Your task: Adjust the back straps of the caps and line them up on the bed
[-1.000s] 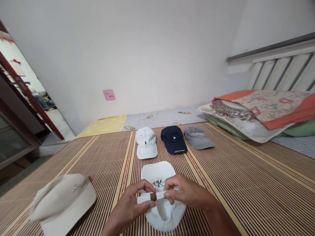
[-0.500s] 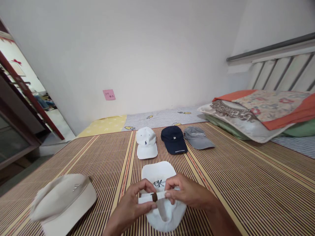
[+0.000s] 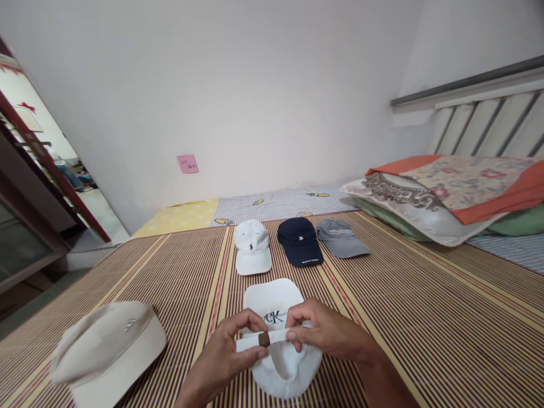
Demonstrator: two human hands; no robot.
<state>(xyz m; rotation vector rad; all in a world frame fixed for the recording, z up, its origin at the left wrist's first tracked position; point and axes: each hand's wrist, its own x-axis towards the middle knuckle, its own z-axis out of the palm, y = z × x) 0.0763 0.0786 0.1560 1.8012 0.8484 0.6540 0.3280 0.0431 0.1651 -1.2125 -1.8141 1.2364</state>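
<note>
A white cap (image 3: 274,292) with dark CK letters lies on the striped mat, its brim pointing away from me and its back opening toward me. Its strap (image 3: 278,335) is stretched between my two hands, with a brownish metal buckle (image 3: 264,339) in the middle. My left hand (image 3: 232,343) pinches the strap at the buckle's left side, thumb below and fingers above. On the other side, my right hand (image 3: 317,328) grips the strap between thumb and fingertips. The right fingers partly cover the cap's crown.
Farther back sit a white cap (image 3: 253,246), a navy cap (image 3: 300,241) and a grey cap (image 3: 342,238). A beige cap (image 3: 110,345) lies at the near left. Stacked pillows (image 3: 450,192) rest at the right, below a radiator (image 3: 488,124). Beneath everything is a striped mat (image 3: 178,272).
The buckle has shifted slightly left and turned so its flat face shows more. Both hands keep their hold on the strap; the caps stay where they were.
</note>
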